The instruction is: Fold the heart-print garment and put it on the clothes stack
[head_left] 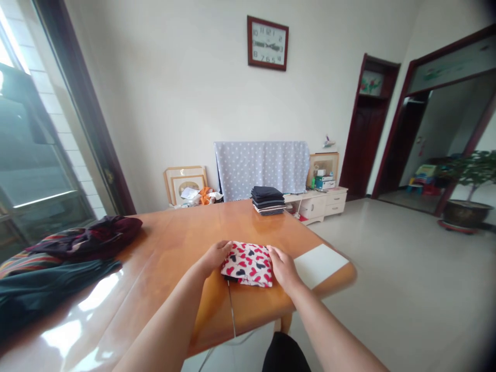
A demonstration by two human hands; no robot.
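Observation:
A folded garment (250,264), white with red and dark hearts, lies near the front edge of the wooden table (174,232). My left hand (217,257) grips its left side, with the thumb on top and the other fingers mostly hidden. At the right side, my right hand (282,266) holds it the same way, thumb near the far right corner. A bit of black cloth shows under the garment's near left corner. Farther back stands a neat stack of dark folded clothes (267,200), apart from both hands.
Loose clothes (85,240) in maroon, stripes and dark green lie heaped at the table's left. A white sheet (321,264) rests by the right corner. Behind stand a dotted cloth cover (263,168) and a low white cabinet (323,204). A potted plant (467,212) is far right.

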